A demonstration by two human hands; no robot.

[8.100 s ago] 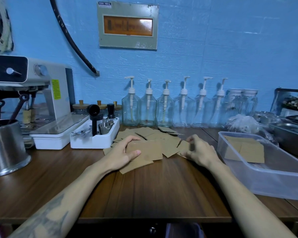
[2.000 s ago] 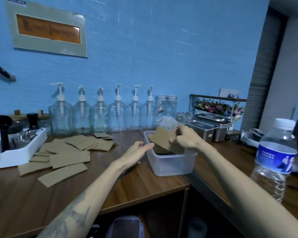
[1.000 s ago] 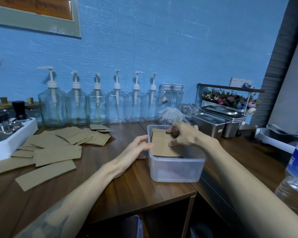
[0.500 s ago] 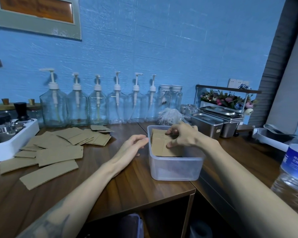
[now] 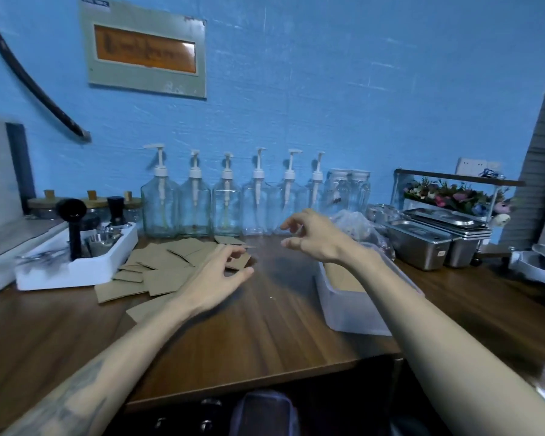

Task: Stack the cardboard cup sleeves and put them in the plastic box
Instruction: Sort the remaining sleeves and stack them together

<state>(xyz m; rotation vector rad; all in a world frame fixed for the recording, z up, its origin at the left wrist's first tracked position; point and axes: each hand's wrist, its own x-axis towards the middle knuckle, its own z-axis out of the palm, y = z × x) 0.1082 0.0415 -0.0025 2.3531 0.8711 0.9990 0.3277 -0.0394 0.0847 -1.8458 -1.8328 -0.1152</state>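
Observation:
Several flat brown cardboard cup sleeves lie scattered on the wooden counter left of centre. The clear plastic box stands to the right, with a stack of sleeves inside it, partly hidden by my right forearm. My left hand hovers over the right edge of the loose sleeves, fingers relaxed, holding nothing. My right hand is in the air above the counter, just left of the box, fingers loosely curled and empty.
A row of glass pump bottles lines the blue wall. A white tray with coffee tools sits at the left beside an espresso machine. Steel containers and a flower shelf stand at the right. The counter edge runs in front.
My right hand has let go of the sleeves in the box and swung left, empty. My left hand has moved left to the loose sleeves. My view has turned left.

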